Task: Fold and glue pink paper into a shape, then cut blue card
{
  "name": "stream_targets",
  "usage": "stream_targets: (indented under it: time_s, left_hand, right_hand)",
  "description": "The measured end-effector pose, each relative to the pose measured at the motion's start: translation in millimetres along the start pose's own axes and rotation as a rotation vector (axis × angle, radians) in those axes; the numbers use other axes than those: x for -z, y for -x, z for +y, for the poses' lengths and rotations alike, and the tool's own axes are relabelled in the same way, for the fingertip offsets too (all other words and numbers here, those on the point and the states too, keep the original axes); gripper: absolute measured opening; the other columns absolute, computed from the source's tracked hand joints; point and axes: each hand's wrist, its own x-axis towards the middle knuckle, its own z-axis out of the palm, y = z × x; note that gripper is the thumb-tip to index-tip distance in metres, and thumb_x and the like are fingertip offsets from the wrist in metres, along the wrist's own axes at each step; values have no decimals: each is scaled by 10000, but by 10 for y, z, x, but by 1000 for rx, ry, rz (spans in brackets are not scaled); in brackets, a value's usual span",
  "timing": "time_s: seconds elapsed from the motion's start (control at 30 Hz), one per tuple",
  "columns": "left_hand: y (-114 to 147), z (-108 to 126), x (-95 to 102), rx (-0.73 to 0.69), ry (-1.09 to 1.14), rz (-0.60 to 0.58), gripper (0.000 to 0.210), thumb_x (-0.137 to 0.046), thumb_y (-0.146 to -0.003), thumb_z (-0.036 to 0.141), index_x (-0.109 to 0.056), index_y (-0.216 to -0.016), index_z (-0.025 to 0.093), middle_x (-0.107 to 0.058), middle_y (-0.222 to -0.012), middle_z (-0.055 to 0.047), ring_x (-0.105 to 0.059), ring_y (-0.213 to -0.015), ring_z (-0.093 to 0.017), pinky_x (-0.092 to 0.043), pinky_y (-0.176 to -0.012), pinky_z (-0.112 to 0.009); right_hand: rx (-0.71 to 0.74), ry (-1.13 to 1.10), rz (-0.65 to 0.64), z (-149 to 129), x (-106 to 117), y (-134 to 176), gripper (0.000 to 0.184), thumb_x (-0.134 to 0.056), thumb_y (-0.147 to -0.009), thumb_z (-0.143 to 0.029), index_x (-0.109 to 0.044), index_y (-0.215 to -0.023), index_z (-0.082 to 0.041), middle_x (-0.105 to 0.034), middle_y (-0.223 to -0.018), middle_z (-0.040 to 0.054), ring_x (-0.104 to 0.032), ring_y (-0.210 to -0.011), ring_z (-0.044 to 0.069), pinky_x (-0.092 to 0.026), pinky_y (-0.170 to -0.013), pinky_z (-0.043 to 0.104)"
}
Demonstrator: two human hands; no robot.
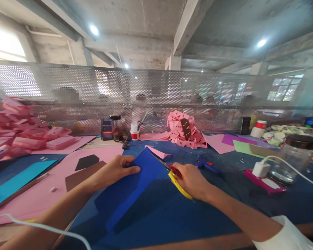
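My left hand (121,170) is closed on the left edge of a blue sheet of paper (135,187), thumb on top. The sheet slants above the dark blue table mat. In my right hand (189,180) is a pair of scissors (181,187) with yellow and red handles. Its blades point up and left and meet the sheet's upper edge; whether they are parted I cannot tell. Just behind the blade tips lies a folded pink paper piece (158,152). A blue glue gun (207,164) rests to the right of my right hand.
Folded pink paper pieces (28,128) are heaped at left. Dotted pink pieces (179,130) are piled by the mesh divider (153,86). At right stand a glass jar (285,163) and a pink power strip (264,182). A white cable (44,227) crosses the lower left.
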Motion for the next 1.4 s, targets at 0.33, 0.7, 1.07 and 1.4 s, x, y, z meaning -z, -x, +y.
stream_targets:
  time_s: [0.33, 0.7, 1.07, 1.4]
  left_hand:
    - [1, -3, -1, 22, 22, -28, 411, -750, -765, 561, -712, -930, 187, -754, -842, -48, -718, -789, -257, -578, -669, -330]
    - [-24, -55, 8, 19, 50, -77, 378, -713, -824, 546, -674, -927, 184, -775, -949, -54, -734, -816, -241, -553, -677, -301]
    - [-95, -220, 45, -29, -36, -28, 396, -699, -831, 561, -603, -797, 179, -684, -768, -5, -661, -699, -187, -470, -559, -237]
    - [-56, -133, 37, 0, 7, -60, 385, -715, -815, 551, -640, -865, 177, -730, -840, -32, -690, -725, -207, -507, -598, -267]
  right_hand:
    - [4, -6, 9, -1, 17, 4, 186, -562, -955, -355, -649, -902, -200, -745, -782, 43, -673, -695, 182, -249, -593, 277]
    - [-11, 26, 4, 12, -9, -13, 240, -542, -975, -388, -677, -891, -208, -758, -799, 56, -693, -721, 196, -261, -594, 287]
    - [-15, 24, -7, 13, -10, -7, 246, -548, -977, -387, -701, -897, -212, -756, -789, 54, -707, -739, 203, -268, -583, 279]
    - [-18, 19, -14, 5, -9, -12, 208, -563, -965, -349, -695, -886, -209, -755, -784, 53, -702, -726, 200, -273, -572, 269]
